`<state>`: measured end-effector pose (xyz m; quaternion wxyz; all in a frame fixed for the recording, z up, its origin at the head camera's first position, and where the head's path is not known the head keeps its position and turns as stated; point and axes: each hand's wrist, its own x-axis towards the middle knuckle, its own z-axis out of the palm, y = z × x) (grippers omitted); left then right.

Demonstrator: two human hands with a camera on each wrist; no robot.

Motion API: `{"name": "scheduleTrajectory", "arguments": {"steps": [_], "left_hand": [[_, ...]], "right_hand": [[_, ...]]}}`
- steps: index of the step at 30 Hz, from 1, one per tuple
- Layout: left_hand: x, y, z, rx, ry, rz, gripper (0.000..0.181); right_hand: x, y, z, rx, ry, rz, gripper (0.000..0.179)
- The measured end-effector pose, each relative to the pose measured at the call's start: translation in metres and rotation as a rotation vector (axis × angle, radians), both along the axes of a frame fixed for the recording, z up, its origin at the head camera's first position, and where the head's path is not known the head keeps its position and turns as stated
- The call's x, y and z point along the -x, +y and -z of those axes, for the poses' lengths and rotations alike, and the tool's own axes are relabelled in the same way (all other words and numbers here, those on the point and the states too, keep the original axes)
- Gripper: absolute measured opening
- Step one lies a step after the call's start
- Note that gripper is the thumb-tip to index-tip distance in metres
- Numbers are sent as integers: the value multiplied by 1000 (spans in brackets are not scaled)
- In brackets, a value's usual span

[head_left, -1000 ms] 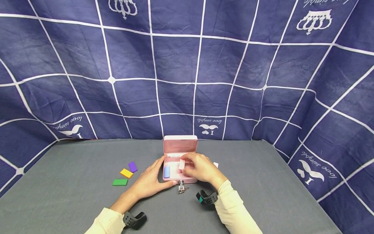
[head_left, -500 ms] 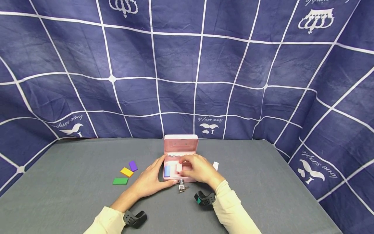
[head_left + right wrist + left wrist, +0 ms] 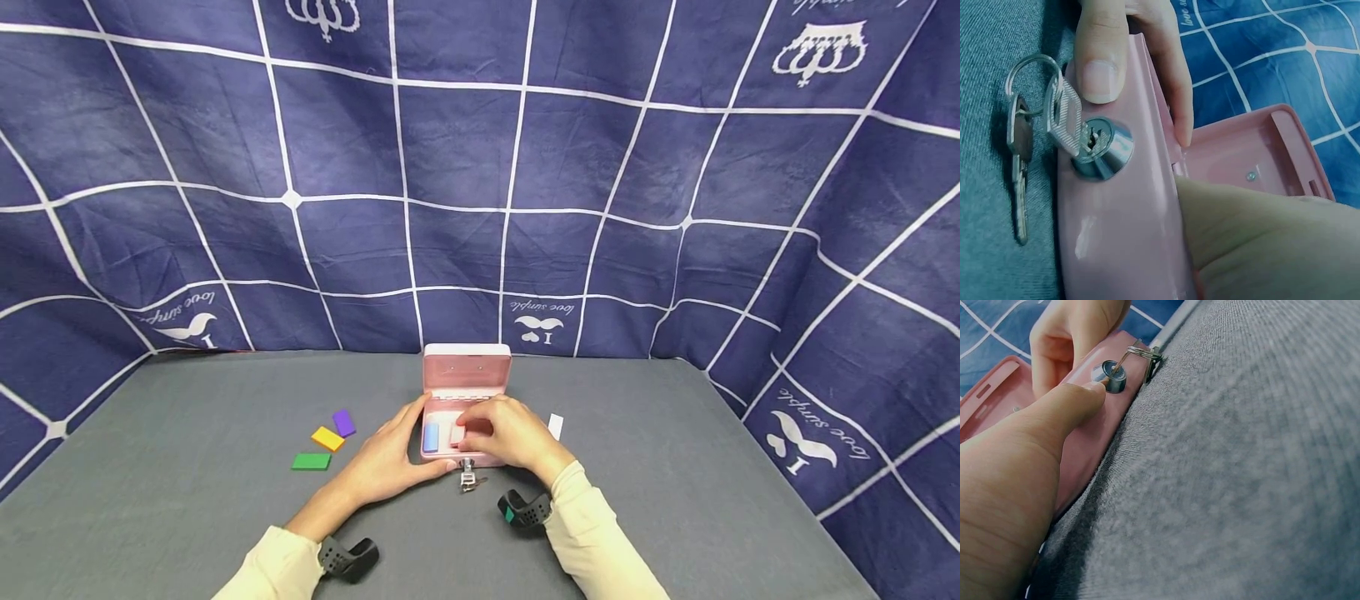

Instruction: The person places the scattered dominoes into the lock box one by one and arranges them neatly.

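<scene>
A small pink lockable cash box (image 3: 467,372) stands with its lid raised. My left hand (image 3: 384,462) spans its left side, thumb on the front wall beside the lock (image 3: 1104,150) and fingers at the back. Inside, my right hand (image 3: 513,429) pinches a pale pinkish-white block (image 3: 457,434) low over the box floor. A blue block (image 3: 431,437) lies at the box's left wall. In the right wrist view, one key (image 3: 1063,119) sits in the lock and another (image 3: 1020,144) hangs from the same ring. The right fingertips are hidden by the box wall there.
Purple (image 3: 343,422), orange (image 3: 327,438) and green (image 3: 311,461) blocks lie on the grey tabletop (image 3: 187,500) left of the box. A white block (image 3: 555,426) lies to its right. A blue gridded cloth (image 3: 450,167) hangs behind the table.
My right hand has lowered the pale block into the box and moved it left, closer to the blue block. The left hand has kept its place on the box.
</scene>
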<state>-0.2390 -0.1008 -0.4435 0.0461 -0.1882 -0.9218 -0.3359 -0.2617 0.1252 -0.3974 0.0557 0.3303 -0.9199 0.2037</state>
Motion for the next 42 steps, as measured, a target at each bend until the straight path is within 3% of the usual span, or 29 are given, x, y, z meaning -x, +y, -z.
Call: {"name": "scheduleTrajectory", "arguments": {"steps": [10, 26, 42], "left_hand": [[0, 2, 0, 6, -18, 2, 109], [0, 5, 0, 6, -2, 6, 108], [1, 0, 0, 18, -12, -1, 108]], "right_hand": [[1, -2, -1, -16, -46, 11, 19], [3, 2, 1, -34, -20, -35, 18], [7, -11, 5, 18, 7, 27, 23]]}}
